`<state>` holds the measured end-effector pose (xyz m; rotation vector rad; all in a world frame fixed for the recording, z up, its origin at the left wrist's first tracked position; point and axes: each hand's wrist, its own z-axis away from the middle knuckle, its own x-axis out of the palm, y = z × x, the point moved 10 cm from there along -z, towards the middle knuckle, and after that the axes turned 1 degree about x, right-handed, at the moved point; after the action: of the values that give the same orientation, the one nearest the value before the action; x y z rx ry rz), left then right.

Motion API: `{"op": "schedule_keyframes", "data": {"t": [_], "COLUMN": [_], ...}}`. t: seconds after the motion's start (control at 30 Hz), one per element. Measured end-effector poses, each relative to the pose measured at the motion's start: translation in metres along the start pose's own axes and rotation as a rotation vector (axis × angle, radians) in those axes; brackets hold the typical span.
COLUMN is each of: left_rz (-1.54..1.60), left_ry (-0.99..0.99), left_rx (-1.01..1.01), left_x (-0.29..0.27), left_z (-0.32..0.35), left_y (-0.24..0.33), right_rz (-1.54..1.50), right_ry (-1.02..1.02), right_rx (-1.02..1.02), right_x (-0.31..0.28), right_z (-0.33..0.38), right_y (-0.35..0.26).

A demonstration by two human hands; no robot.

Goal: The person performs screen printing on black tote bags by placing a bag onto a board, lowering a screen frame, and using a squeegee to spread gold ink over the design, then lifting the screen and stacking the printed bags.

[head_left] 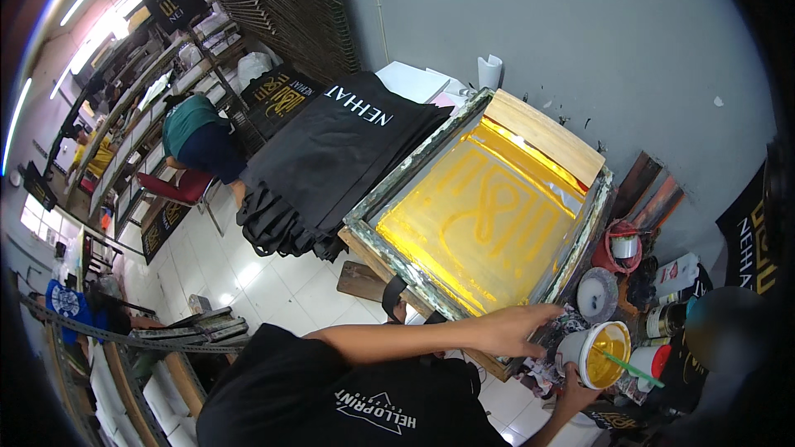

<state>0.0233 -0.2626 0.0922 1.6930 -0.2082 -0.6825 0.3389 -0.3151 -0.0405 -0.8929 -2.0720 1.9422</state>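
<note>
My right hand [573, 395] is closed around the lower side of a white plastic tub [571, 349] of yellow ink [607, 346]. The tub tilts, and a green stick [633, 370] leans out of it. My left hand [515, 329] reaches across with its fingers apart, just left of the tub; whether a fingertip touches the tub is hard to tell. Beyond that hand lies a framed printing screen [489, 223], its mesh coated in yellow ink around a looping design. A wooden squeegee [551, 136] rests across the screen's far end, above a thick band of ink.
A stack of black tote bags [331, 165] lies left of the screen. Right of it crowd a red container [623, 247], a round grey lid [597, 295], a white bottle [677, 274] and jars. A grey wall [530, 25] bounds the far side. A person in green [195, 128] bends over farther left.
</note>
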Motion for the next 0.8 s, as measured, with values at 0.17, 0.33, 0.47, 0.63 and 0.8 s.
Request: {"op": "schedule_keyframes", "data": {"t": [0.17, 0.33, 0.47, 0.63, 0.8], "left_rz": [-0.108, 0.173, 0.089, 0.208, -0.004], "left_ry": [0.132, 0.159, 0.273, 0.312, 0.242], "left_rx": [0.296, 0.238, 0.132, 0.088, 0.059], "left_x": [-0.022, -0.1, -0.154, -0.192, -0.23], "left_z": [-0.012, 0.024, 0.076, 0.105, 0.114], "left_y": [0.056, 0.056, 0.037, -0.011, -0.041], "right_rz": [-0.219, 0.457, -0.026, -0.444, -0.3], "right_ry": [-0.314, -0.793, -0.918, -0.83, -0.958], "right_rx": [-0.167, -0.617, -0.067, 0.091, -0.453], "right_x": [0.048, 0.128, 0.172, 0.249, 0.301], "right_z": [0.036, 0.054, 0.018, 0.013, 0.058], "right_y": [-0.134, -0.221, -0.248, -0.281, -0.372]}}
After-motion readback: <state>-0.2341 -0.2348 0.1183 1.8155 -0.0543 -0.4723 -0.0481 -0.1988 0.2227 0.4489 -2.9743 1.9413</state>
